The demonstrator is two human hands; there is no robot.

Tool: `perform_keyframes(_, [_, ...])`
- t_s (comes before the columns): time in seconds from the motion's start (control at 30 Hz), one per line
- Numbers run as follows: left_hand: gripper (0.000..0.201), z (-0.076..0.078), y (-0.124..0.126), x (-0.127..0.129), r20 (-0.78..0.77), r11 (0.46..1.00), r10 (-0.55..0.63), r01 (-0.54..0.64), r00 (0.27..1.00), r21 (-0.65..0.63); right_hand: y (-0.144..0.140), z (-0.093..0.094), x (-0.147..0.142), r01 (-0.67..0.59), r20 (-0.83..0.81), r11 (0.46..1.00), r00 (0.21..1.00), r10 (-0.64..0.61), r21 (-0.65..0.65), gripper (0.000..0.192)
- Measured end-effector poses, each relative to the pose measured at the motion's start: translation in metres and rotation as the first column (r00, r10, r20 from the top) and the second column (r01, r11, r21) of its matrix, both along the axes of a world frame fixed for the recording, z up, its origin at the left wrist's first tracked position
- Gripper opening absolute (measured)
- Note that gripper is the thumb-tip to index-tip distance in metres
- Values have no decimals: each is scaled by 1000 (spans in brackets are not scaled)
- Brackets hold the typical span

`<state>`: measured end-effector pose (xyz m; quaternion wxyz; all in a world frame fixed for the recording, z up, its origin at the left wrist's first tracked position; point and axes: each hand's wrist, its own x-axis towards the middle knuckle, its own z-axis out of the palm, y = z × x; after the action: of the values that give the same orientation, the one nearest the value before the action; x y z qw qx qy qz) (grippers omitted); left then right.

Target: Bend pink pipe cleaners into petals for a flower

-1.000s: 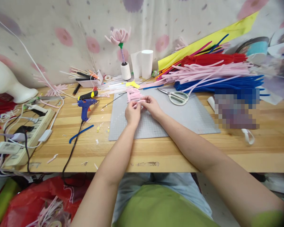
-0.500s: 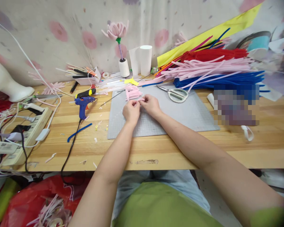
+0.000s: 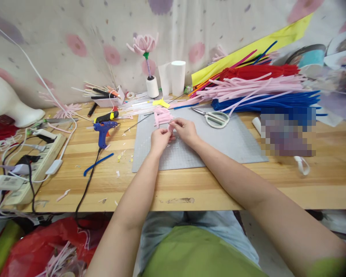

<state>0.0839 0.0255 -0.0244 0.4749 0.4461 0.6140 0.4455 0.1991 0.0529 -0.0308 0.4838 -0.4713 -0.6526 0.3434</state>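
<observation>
Between the fingertips of both hands is a short pink pipe cleaner, bent into a curve. My left hand pinches it from the left, and my right hand grips it from the right. Both are over the grey cutting mat. Just beyond my fingers lies a small pile of cut pink pipe cleaner pieces. Scissors with pale green handles rest on the mat to the right of my right hand.
A blue glue gun and a blue pipe cleaner lie left of the mat. Bundles of pink and blue pipe cleaners are at the back right. A pink flower stands behind. A power strip sits far left.
The pink pipe cleaner, fairly straight before, is now curled round between my fingertips. My hands stay close together, and the whole view has shifted slightly.
</observation>
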Motion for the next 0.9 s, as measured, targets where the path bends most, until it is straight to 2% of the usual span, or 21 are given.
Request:
perform_keyframes(0.1, [15,4,-1,2,107,997,54,-48,993,-59,3,-4,0,-92,-63,993,994,88,-72,15])
perform_keyframes(0.17, [15,7,-2,2,128,996,33,-22,991,-89,3,-6,1,-108,-26,993,994,107,-56,15])
perform_keyframes(0.3, [16,10,-3,1,124,990,-60,75,990,-119,-1,-4,3,-28,160,998,987,19,50,19])
perform_keyframes(0.43, [20,10,-2,2,144,994,0,15,990,-105,-3,-1,2,1,269,996,963,-26,93,20])
perform_keyframes(0.57, [18,11,-1,3,195,995,56,-38,979,-97,1,-6,-1,-65,92,998,994,64,1,17])
perform_keyframes(0.67, [13,12,-1,3,188,993,58,-37,980,-113,3,-8,-1,-66,-26,995,998,64,-77,15])
perform_keyframes(0.77, [16,8,1,4,121,993,71,-59,990,-100,2,-9,-1,-55,-14,993,998,54,-103,15])
perform_keyframes(0.9, [19,-5,5,6,50,994,110,-108,993,-32,2,-9,-3,0,40,989,999,6,-146,18])
